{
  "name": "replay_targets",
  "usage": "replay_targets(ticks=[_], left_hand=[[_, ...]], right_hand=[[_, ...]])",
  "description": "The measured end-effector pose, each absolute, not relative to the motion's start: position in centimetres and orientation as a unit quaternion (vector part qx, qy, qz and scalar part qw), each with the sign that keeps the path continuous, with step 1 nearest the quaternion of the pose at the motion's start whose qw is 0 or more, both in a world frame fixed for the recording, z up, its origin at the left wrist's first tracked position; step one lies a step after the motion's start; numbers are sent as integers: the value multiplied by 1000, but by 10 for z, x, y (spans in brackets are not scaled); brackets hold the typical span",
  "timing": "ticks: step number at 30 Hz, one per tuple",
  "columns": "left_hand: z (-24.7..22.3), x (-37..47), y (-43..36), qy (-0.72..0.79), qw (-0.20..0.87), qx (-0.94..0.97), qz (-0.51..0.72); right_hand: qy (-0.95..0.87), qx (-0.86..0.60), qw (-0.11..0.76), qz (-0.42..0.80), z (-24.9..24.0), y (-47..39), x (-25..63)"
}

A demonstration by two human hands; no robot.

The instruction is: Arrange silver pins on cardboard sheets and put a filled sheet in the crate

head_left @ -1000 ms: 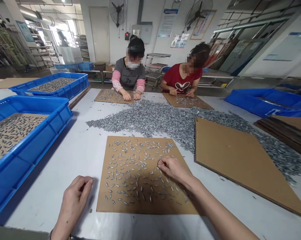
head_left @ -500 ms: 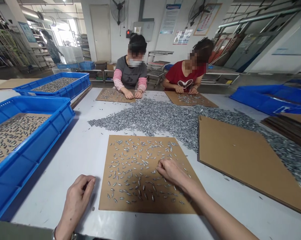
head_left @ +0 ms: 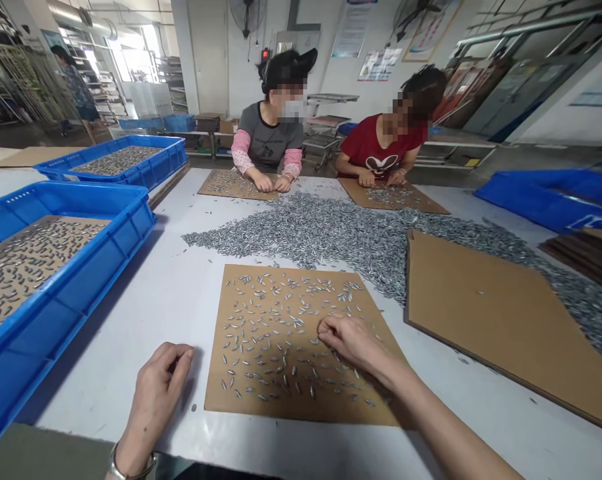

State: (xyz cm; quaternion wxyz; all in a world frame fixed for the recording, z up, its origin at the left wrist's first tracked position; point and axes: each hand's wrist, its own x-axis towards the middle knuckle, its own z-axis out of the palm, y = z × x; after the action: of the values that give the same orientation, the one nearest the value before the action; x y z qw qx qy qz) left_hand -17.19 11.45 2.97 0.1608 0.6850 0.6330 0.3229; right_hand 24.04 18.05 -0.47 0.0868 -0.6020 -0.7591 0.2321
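Note:
In front of me lies a brown cardboard sheet (head_left: 341,408) covered with many small spindle-shaped grey metal pieces (head_left: 297,321). My right hand (head_left: 345,339) is over the right half of this sheet, its thumb and fingers pinched together low among the pieces. Whatever may be between those fingertips is hidden. Left of the cardboard, my left hand (head_left: 161,380) rests on the white table with its fingers curled in and the thumb against the forefinger. No piece shows in it.
A heap of the metal pieces (head_left: 301,230) spreads across the table beyond the sheet. To the right lies a stack of cardboard (head_left: 481,313). Blue trays (head_left: 111,267) stand on the left. Two people (head_left: 268,143) work at cardboard sheets opposite.
The view has shifted slightly, moving the scene a little to the right. One person opposite has raised and turned their head. Both my hands keep nearly the same place and pose.

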Motion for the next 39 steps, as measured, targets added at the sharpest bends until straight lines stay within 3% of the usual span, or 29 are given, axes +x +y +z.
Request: replay_targets(ticks=[4,12,21,25,33,39], left_hand=[[29,-171,116,634,162,684,323],[29,-172,113,632,169,683,324],[30,-176,115,641,165,672,331],[28,-173,123,643,179,668,329],[9,-162,136,647,246,654,305],[-2,-161,135,656,240,654,288]], right_hand=[[-826,-513,77,220,-6,173,237],[-835,-542,26,90,-3,162,232],[-826,-541,20,155,-8,163,241],[-820,-540,71,176,-3,176,231],[-845,-516,25,138,-13,192,208],[-851,-519,27,77,-15,179,201]])
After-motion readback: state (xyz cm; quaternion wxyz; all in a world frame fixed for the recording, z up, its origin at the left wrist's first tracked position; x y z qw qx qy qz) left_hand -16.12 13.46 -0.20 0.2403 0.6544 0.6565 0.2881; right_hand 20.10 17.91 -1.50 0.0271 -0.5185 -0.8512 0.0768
